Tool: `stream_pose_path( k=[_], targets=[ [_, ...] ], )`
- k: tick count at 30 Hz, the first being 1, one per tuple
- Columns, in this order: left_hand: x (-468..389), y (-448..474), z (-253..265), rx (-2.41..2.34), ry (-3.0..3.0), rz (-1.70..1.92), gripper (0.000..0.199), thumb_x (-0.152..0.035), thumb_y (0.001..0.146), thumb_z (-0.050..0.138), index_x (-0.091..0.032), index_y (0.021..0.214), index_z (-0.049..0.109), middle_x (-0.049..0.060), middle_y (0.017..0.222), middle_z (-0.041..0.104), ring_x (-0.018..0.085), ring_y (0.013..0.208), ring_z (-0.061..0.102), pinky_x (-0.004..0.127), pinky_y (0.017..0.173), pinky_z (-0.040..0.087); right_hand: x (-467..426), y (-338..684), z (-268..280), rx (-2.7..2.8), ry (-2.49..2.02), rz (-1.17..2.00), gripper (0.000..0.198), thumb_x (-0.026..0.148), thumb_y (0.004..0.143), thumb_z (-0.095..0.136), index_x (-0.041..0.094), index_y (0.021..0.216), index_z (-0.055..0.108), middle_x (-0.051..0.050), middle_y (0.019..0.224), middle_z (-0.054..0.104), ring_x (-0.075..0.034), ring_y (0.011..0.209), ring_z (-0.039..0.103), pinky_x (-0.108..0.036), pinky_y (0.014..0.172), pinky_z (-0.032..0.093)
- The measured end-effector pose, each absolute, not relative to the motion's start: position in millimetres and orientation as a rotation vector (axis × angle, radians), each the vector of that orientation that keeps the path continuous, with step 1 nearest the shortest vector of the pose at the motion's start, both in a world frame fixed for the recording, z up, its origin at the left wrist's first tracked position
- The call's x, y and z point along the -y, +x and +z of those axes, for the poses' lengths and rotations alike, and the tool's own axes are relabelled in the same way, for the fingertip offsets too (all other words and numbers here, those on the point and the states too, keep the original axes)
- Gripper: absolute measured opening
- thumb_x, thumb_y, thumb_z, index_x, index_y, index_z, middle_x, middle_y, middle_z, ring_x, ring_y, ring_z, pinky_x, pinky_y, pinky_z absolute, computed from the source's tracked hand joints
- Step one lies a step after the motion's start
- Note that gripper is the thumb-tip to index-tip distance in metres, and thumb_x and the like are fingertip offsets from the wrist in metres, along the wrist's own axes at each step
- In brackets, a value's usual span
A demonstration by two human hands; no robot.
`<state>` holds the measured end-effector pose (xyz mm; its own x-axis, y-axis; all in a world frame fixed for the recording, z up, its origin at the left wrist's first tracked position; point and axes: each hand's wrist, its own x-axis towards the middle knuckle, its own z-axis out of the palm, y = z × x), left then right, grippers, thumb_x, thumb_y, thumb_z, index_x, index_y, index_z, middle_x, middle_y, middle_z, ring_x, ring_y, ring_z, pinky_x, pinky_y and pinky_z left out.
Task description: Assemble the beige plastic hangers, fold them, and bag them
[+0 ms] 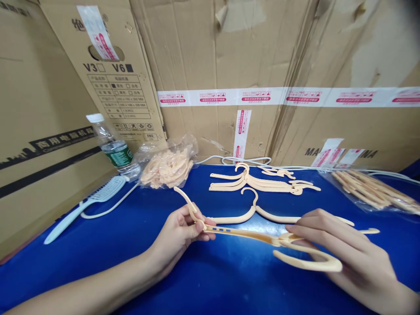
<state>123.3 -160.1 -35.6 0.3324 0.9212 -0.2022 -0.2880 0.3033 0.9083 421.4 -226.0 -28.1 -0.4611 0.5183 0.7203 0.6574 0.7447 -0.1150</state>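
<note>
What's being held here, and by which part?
A cream hanger: the left hand pinches one arm's end, where a curved piece sits; the right hand holds it beside the hook.

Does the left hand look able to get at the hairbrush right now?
Probably yes: only a white cable seems to lie between the left hand and the hairbrush, though that hand grips a beige hanger it would likely need to release.

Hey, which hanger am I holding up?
The nearest hanger, between your left hand and right hand; the hangers behind lie on the blue surface.
</note>
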Motion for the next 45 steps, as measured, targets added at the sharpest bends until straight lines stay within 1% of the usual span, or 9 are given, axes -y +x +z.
stream_pose_path(
  k=[12, 17, 21, 25, 31, 35, 39, 41, 45],
  targets=[
    [159.0, 125.8, -36.8, -0.887, 0.885, 0.922, 0.043, -0.027, 0.052, 0.094, -0.014, 0.063, 0.055, 0.003, 0.065, 0.071, 0.012, 0.050, 0.066, 0.016, 0.049, 0.051, 225.7, 415.1, -24.2, 2.170, -0.946, -0.202, 0.025, 0.008, 0.089, 0.055, 0.022, 0.110, 0.059, -0.006, 0.091, 0.069, -0.019, 0.078, 0.067, -0.029, 0.066, 0.056],
    [160.3, 127.0, -37.0, -0.954, 0.848, 0.968, 0.042, -0.029, 0.049, 0.096, -0.012, 0.066, 0.062, 0.004, 0.072, 0.073, 0.014, 0.057, 0.070, 0.018, 0.056, 0.056, 223.9, 414.3, -27.4, 2.131, -1.010, -0.188, 0.025, 0.009, 0.090, 0.055, 0.021, 0.111, 0.060, -0.007, 0.092, 0.069, -0.019, 0.081, 0.068, -0.027, 0.067, 0.056],
    [165.2, 125.8, -34.7, -0.932, 0.911, 0.994, 0.035, -0.032, 0.058, 0.093, -0.012, 0.070, 0.068, 0.003, 0.078, 0.073, 0.014, 0.068, 0.072, 0.018, 0.064, 0.058, 222.9, 416.7, -28.9, 2.051, -1.137, -0.156, 0.021, 0.013, 0.091, 0.057, 0.019, 0.110, 0.063, -0.006, 0.088, 0.068, -0.017, 0.076, 0.067, -0.026, 0.064, 0.055],
    [169.9, 125.7, -32.7, -0.908, 0.968, 0.991, 0.030, -0.032, 0.066, 0.089, -0.015, 0.074, 0.066, 0.001, 0.075, 0.072, 0.014, 0.070, 0.071, 0.016, 0.063, 0.055, 221.3, 419.8, -30.9, 1.957, -1.238, -0.085, 0.014, 0.022, 0.091, 0.060, 0.021, 0.105, 0.064, -0.005, 0.089, 0.068, -0.015, 0.073, 0.067, -0.024, 0.062, 0.056],
    [179.1, 126.6, -31.5, -0.853, 1.194, 0.694, 0.020, -0.034, 0.083, 0.072, -0.015, 0.079, 0.069, 0.010, 0.085, 0.076, 0.018, 0.068, 0.070, 0.024, 0.063, 0.055, 213.7, 428.2, -31.9, 1.882, -1.356, 0.101, 0.013, 0.029, 0.092, 0.059, 0.023, 0.103, 0.064, -0.002, 0.089, 0.068, -0.014, 0.075, 0.067, -0.022, 0.066, 0.058],
    [191.0, 123.4, -40.1, -0.601, 1.897, 0.582, 0.014, -0.017, 0.087, 0.061, -0.021, 0.089, 0.075, 0.010, 0.089, 0.076, 0.027, 0.086, 0.071, 0.036, 0.082, 0.054, 211.2, 429.3, -33.2, 1.995, -1.313, 0.249, 0.014, 0.024, 0.094, 0.056, 0.022, 0.105, 0.063, -0.004, 0.092, 0.068, -0.015, 0.081, 0.067, -0.024, 0.069, 0.058],
    [200.6, 124.2, -55.0, -0.461, 2.297, 0.722, 0.028, -0.015, 0.089, 0.058, -0.028, 0.106, 0.075, 0.011, 0.108, 0.075, 0.035, 0.113, 0.062, 0.050, 0.108, 0.033, 211.7, 425.0, -33.2, 2.129, -1.305, 0.309, 0.014, 0.020, 0.095, 0.050, 0.021, 0.098, 0.064, -0.006, 0.088, 0.067, -0.017, 0.079, 0.066, -0.027, 0.066, 0.055],
    [202.5, 125.7, -58.2, -0.522, 2.330, 0.757, 0.028, -0.022, 0.089, 0.059, -0.029, 0.113, 0.073, 0.010, 0.115, 0.072, 0.036, 0.117, 0.059, 0.051, 0.113, 0.024, 211.8, 424.4, -31.8, 2.178, -1.332, 0.258, 0.013, 0.018, 0.093, 0.051, 0.020, 0.092, 0.064, -0.006, 0.084, 0.066, -0.018, 0.076, 0.064, -0.029, 0.064, 0.052],
    [199.2, 125.9, -50.9, -0.581, 2.343, 0.721, 0.033, -0.024, 0.085, 0.064, -0.031, 0.117, 0.070, 0.008, 0.121, 0.070, 0.035, 0.119, 0.057, 0.048, 0.116, 0.018, 210.9, 428.3, -29.3, 2.306, -1.395, 0.093, 0.011, 0.011, 0.086, 0.057, 0.021, 0.084, 0.062, -0.004, 0.082, 0.066, -0.020, 0.078, 0.060, -0.036, 0.072, 0.045]
  ],
)
